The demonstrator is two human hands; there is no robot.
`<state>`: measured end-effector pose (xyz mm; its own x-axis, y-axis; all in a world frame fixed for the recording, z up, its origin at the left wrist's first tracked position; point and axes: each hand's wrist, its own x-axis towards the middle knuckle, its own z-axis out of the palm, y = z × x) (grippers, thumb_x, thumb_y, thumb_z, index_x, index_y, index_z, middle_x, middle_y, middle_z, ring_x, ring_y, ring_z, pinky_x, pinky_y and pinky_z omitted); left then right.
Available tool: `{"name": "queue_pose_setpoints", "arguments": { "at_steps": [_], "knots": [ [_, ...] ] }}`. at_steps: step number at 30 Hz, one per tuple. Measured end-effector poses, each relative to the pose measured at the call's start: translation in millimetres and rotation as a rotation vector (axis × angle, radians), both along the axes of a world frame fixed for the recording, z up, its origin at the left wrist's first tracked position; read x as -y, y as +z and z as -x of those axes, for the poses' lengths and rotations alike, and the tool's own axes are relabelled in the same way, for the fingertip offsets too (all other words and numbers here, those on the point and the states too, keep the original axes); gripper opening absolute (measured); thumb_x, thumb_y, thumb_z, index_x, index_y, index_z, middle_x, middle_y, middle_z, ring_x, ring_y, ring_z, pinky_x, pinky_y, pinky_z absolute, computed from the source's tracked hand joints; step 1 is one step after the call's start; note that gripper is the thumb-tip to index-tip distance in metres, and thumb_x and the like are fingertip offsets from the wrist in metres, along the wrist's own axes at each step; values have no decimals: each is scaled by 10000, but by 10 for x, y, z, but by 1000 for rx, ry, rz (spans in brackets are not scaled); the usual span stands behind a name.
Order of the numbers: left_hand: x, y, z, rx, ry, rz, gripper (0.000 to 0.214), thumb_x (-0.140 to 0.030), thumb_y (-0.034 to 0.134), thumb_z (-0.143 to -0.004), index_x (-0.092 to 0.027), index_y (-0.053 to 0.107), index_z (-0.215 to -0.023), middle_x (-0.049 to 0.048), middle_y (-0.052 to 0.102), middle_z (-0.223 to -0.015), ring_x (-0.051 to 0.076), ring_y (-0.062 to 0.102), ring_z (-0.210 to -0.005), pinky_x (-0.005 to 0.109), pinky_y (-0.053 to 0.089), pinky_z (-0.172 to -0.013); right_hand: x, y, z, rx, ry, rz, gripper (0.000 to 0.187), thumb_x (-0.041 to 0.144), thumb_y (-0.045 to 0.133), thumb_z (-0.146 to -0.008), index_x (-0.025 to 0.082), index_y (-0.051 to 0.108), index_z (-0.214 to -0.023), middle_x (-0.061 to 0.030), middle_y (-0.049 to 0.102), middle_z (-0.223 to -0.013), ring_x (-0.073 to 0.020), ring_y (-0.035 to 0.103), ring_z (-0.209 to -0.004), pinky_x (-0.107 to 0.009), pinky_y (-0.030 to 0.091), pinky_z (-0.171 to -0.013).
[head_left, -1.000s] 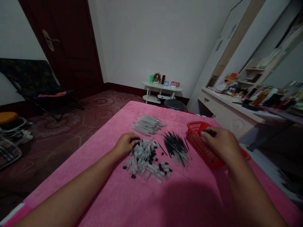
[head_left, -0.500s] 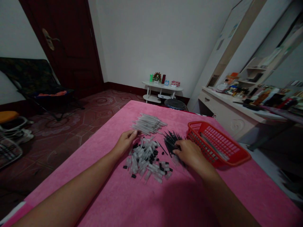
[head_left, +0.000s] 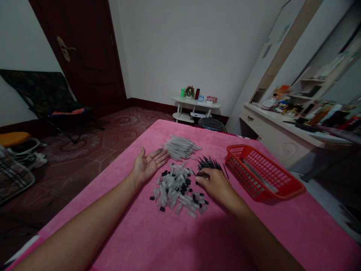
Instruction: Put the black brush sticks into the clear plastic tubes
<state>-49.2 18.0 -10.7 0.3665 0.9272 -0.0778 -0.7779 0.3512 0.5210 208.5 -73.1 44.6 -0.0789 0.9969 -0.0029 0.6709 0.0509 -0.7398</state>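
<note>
My left hand [head_left: 148, 164] lies palm up and open on the pink cloth [head_left: 169, 241], its fingertips just short of a bundle of white pen barrels [head_left: 181, 147]. My right hand [head_left: 214, 182] rests palm down on a pile of thin black refills [head_left: 210, 165], fingers curled over them; what it holds, if anything, is hidden. Between the hands lies a heap of small clear and black pen caps [head_left: 177, 190].
A red plastic basket [head_left: 284, 187] with a few pens inside stands at the right of the table. Beyond the table are a small white side table [head_left: 194, 107], a dresser with bottles [head_left: 270, 124], a dark folding chair [head_left: 47, 98] and a door [head_left: 84, 52].
My right hand left the red basket and came left onto the black refills. My left hand lifted off the cap heap and turned palm up, fingers stretched out.
</note>
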Motion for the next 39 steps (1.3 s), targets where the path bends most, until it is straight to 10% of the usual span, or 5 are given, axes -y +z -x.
{"name": "queue_pose_setpoints", "arguments": {
  "at_steps": [7, 15, 24, 30, 39],
  "knots": [
    [4, 10, -5, 21, 6, 18, 729, -639, 275, -862, -41, 499, -1214, 275, 496, -1300, 343, 504, -1206, 531, 438, -962, -43, 55, 17, -1177, 94, 457, 774, 749, 246, -811, 99, 589, -1054, -238, 562, -1230, -272, 557, -1146, -401, 433, -936],
    [24, 40, -17, -13, 58, 61, 653, -627, 265, -872, -75, 611, -911, 186, 657, -949, 277, 631, -976, 482, 482, -908, -40, 46, -7, -1209, 65, 478, 798, 820, 183, -748, 148, 613, -740, -134, 662, -850, -210, 630, -784, -373, 477, -812],
    [75, 92, 4, -27, 35, -7, 531, -586, 278, -889, -181, 422, -577, -23, 398, -514, 120, 473, -511, 374, 535, -737, -50, 13, -6, -1161, 132, 362, 712, 851, 219, -709, 207, 322, -423, 52, 276, -423, -86, 233, -387, -280, 411, -526],
    [72, 90, -37, -180, 126, -64, 445, -518, 392, -889, -147, 547, -697, 46, 580, -684, 155, 588, -648, 363, 530, -722, -43, 38, 29, -1106, 2, 293, 680, 826, 335, -708, 183, 506, -567, -5, 498, -546, -103, 406, -442, -254, 416, -494],
    [-94, -56, -119, -1131, 341, -772, 394, -370, 646, -753, -202, 651, -1110, 108, 605, -1192, 274, 454, -1201, 449, 300, -1066, -54, -58, 53, -969, -124, 87, 474, 617, 534, -781, 150, 583, -717, -27, 597, -628, -95, 495, -477, -214, 400, -469]
  ]
}}
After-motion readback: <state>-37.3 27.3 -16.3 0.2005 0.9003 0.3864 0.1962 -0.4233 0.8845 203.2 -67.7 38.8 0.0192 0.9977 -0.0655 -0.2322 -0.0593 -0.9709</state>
